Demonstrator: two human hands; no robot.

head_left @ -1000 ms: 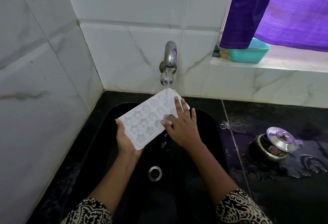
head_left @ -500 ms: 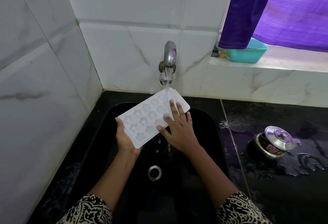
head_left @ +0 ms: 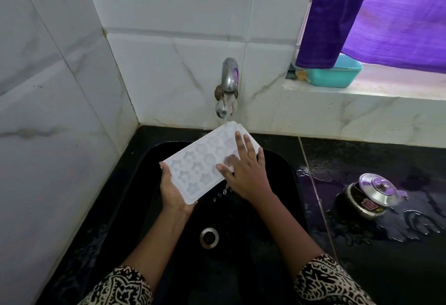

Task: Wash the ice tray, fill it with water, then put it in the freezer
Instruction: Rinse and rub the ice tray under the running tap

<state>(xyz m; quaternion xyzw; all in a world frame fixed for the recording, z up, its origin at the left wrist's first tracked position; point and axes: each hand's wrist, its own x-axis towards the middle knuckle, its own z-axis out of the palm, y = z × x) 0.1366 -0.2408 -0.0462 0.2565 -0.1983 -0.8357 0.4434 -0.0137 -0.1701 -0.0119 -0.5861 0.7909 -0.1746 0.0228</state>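
Note:
A white ice tray (head_left: 198, 162) with star and round moulds is held tilted over the black sink (head_left: 277, 172), its far corner under water running from the steel tap (head_left: 228, 80). My left hand (head_left: 172, 191) grips the tray's near left end from below, thumb on the edge. My right hand (head_left: 243, 169) lies flat on the tray's right part, fingers straight and spread across the moulds. Water drips off the tray's lower edge into the sink.
The drain (head_left: 209, 237) sits in the sink bottom. On the wet black counter to the right lies a steel pot with lid (head_left: 369, 196). A teal tub (head_left: 335, 73) stands on the window ledge under a purple curtain (head_left: 386, 15). White tiled walls close off the left and back.
My right hand has slid up the tray toward the tap, rubbing across the moulds. The left hand keeps its grip and the tray stays under the running water.

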